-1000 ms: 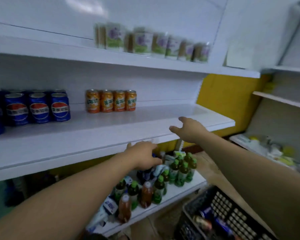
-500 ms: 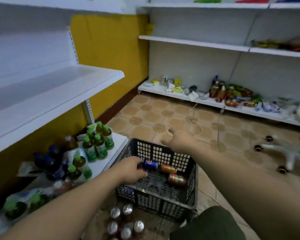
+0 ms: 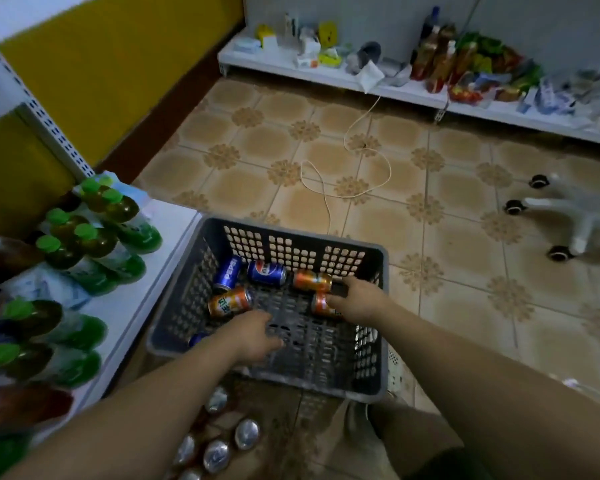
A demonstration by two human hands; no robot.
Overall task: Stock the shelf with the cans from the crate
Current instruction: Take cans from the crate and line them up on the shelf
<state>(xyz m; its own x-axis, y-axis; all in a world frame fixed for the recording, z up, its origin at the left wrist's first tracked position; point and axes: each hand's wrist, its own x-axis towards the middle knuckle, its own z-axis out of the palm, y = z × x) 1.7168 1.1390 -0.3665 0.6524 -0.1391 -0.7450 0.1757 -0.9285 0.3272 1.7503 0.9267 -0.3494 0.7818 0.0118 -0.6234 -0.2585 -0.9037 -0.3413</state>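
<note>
In the crate (image 3: 326, 382) on the tiled floor lie loose cans: two blue cans (image 3: 267, 273) by the far wall and three orange ones. The right hand (image 3: 359, 299) rests on one orange can (image 3: 321, 305), fingers over its end; whether they grip it I cannot tell. The left hand (image 3: 253, 336) hovers over the crate's bottom, fingers loosely spread, holding nothing. Just left, a low shelf (image 3: 167, 237) bears bottles (image 3: 94, 237).
</note>
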